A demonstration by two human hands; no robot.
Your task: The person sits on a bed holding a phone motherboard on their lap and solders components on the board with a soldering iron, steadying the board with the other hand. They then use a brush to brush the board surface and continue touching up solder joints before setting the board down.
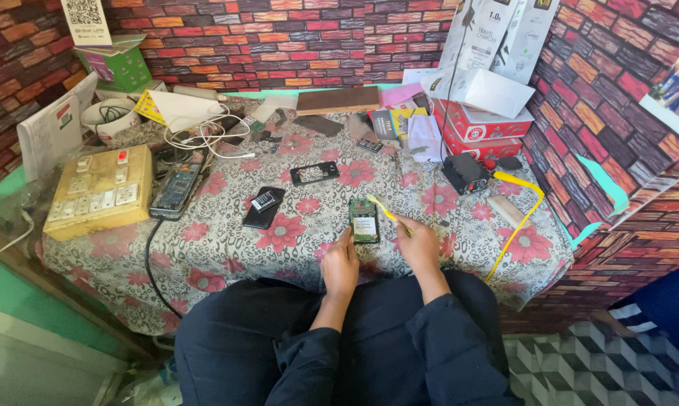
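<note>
The left hand [341, 265] lies against the lower left corner of the opened phone [364, 219], fingers curled onto its edge, seemingly to keep it from sliding on the cloth. The right hand [418, 242] is closed around a thin yellow tool [381, 207] whose tip reaches over the phone's upper right corner. The phone lies back-open, green board showing, close to the near edge of the worktop [226, 248], about midway along it.

Left of it lie a black cover with a white label [263, 207] and, further back, a black frame [314, 173]. At the left edge sits a cream switch board [99, 192]. Toward the far right corner red boxes [478, 129] are stacked under a white box [486, 90], with tall white cartons [497, 34] leaning on the brick-patterned wall. At the far left corner a green carton [117, 66] stands under a white sign with a square code [84, 20].
</note>
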